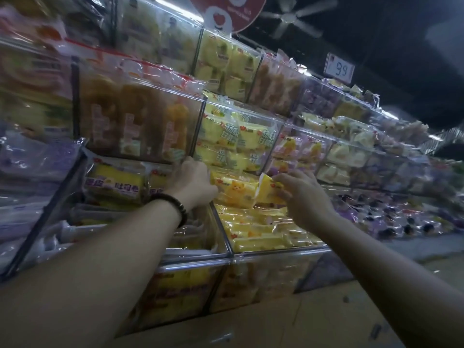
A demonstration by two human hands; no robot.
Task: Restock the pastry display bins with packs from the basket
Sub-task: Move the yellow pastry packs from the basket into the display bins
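Both my hands reach into a clear acrylic display bin [276, 254] filled with yellow pastry packs. My left hand [192, 180], a dark bead bracelet on its wrist, presses on the left end of a yellow pack printed with a cartoon bear [237, 190] lying on top of the pile. My right hand [305, 194] pinches the right end of a yellow pack [270, 188] beside it. Whether both hands hold one pack or two I cannot tell. The basket is out of view.
Tiers of clear bins rise behind: purple-label toast packs [114, 183] at left, orange-brown pastries [135, 116] above, pale yellow packs [233, 136] in the middle, purple packs [391, 214] at right. A "99" price tag [339, 68] stands up top. Wooden cabinet fronts [276, 327] lie below.
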